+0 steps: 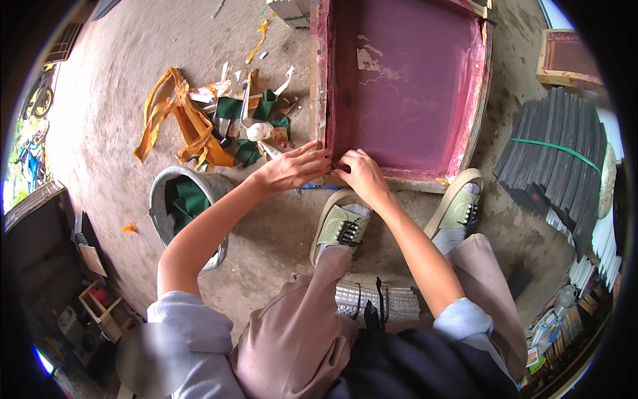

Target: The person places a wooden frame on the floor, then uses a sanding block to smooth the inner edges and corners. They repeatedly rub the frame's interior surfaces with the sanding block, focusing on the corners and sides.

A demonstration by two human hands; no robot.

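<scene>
A large screen-printing frame (pixel 402 175) with wooden sides and a purple-pink mesh lies on the concrete floor before my feet. At its near left corner, my left hand (pixel 296 167) is closed over the left bar, fingers together and bent. Just right of it, my right hand (pixel 362 173) is closed in a pinch at the inner edge of the same corner. Whatever lies between the right fingertips is hidden. The two hands are close but apart. A pale torn patch marks the upper left of the mesh.
Left of the frame lie scraps of orange tape (pixel 179 123) and green cloth (pixel 229 108). A grey bucket (pixel 156 216) holding green cloth stands near my left forearm. At right are a strapped stack of dark sheets (pixel 551 149) and a smaller frame (pixel 573 76). My shoes (pixel 343 223) flank the near edge.
</scene>
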